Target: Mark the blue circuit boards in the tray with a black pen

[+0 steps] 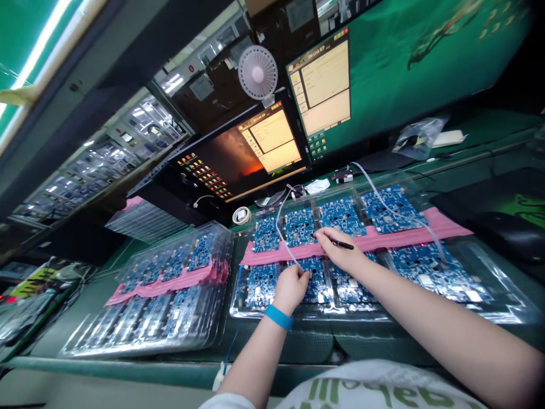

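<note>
Closest in, the left hand — the one wearing a blue wristband — is curling shut on the end of a thin white cable and pressing it down on a blue board. That board is sitting in the front row of a clear plastic tray on the green table. Just behind, the right hand is closing its fingers around a black pen, and it is resting on a pink strip lying across the tray. To the left, another tray of boards is sitting. Farther back, two screens are glowing — and a small white fan is standing above them.
</note>
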Available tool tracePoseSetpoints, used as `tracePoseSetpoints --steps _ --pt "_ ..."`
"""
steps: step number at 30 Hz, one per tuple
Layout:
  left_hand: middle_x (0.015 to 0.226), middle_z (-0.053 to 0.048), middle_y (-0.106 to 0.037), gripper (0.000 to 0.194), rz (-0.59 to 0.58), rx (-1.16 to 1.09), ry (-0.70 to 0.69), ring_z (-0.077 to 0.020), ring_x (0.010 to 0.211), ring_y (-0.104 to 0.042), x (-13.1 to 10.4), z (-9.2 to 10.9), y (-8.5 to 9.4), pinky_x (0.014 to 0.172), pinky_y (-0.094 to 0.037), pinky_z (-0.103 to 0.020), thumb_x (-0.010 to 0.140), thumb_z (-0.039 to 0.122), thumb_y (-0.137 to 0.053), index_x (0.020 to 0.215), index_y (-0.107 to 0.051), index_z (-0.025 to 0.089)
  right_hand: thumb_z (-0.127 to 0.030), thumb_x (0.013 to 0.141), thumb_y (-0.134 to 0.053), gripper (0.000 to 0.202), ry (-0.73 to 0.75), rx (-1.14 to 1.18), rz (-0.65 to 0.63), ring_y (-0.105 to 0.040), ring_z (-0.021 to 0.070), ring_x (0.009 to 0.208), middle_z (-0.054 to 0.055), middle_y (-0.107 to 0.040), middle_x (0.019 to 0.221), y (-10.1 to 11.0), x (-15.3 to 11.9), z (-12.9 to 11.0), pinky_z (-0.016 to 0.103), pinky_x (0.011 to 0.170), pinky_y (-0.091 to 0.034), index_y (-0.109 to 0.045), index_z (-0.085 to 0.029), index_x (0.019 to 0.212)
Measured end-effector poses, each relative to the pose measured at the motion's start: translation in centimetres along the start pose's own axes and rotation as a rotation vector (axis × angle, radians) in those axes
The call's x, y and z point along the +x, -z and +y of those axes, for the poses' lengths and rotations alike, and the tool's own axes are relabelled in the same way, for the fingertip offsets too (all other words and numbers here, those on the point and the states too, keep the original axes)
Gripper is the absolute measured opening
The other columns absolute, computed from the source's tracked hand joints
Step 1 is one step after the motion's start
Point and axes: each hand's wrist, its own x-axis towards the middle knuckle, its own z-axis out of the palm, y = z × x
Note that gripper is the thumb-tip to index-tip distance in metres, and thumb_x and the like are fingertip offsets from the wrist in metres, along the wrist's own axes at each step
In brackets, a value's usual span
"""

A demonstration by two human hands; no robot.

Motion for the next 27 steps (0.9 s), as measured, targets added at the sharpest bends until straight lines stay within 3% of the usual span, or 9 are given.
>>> tracePoseSetpoints --steps 13,19,23,25,27 --pt "0.072 -0.004 -0.061 0.017 -0.111 0.195 -0.018 -0.0179 0.072 -0.056 0.1 1.1 0.0 0.062 -0.035 -0.025 0.076 0.032 -0.051 0.069 -0.057 0.017 -0.040 0.083 -0.041 0.024 -0.012 0.038 -0.007 -0.053 0.0168 0.078 -0.003 -0.058 0.079 -0.2 0.1 0.4 0.024 0.065 -0.039 -0.057 -0.022 0.080" --pt "0.073 -0.003 -0.061 0.018 -0.091 0.233 -0.039 -0.0167 0.071 -0.056 -0.5 1.1 0.3 0.061 -0.036 -0.024 0.078 0.032 -0.049 0.073 -0.057 0.018 -0.041 0.085 -0.035 0.030 -0.025 0.091 -0.019 -0.053 0.0151 0.059 -0.002 -0.054 0.062 0.5 -0.6 -0.9 0.023 0.053 -0.041 -0.056 -0.020 0.084" --pt "0.074 -0.004 -0.061 0.022 -0.032 0.251 -0.063 -0.0171 0.072 -0.056 -1.1 1.2 0.9 0.061 -0.035 -0.024 0.080 0.035 -0.046 0.072 -0.057 0.018 -0.037 0.085 -0.032 0.030 0.063 0.060 -0.043 -0.053 0.0154 0.057 -0.001 -0.055 0.061 3.8 -3.4 -3.5 0.025 0.052 -0.042 -0.058 -0.022 0.088" --pt "0.072 -0.006 -0.060 0.026 0.002 0.270 -0.061 -0.0189 0.072 -0.056 -1.5 1.2 1.4 0.062 -0.035 -0.026 0.079 0.039 -0.047 0.070 -0.057 0.017 -0.036 0.083 -0.035 0.028 0.175 -0.048 0.027 -0.054 0.0178 0.061 0.002 -0.057 0.067 6.8 -5.0 -3.9 0.028 0.056 -0.042 -0.059 -0.023 0.091" --pt "0.068 -0.007 -0.059 0.030 0.036 0.293 -0.043 -0.0211 0.069 -0.055 -1.9 1.3 2.1 0.060 -0.035 -0.027 0.078 0.042 -0.048 0.066 -0.057 0.016 -0.038 0.082 -0.040 0.028 0.217 -0.129 0.146 -0.055 0.0205 0.067 0.003 -0.058 0.073 10.8 -6.3 -2.6 0.031 0.061 -0.042 -0.058 -0.026 0.099"
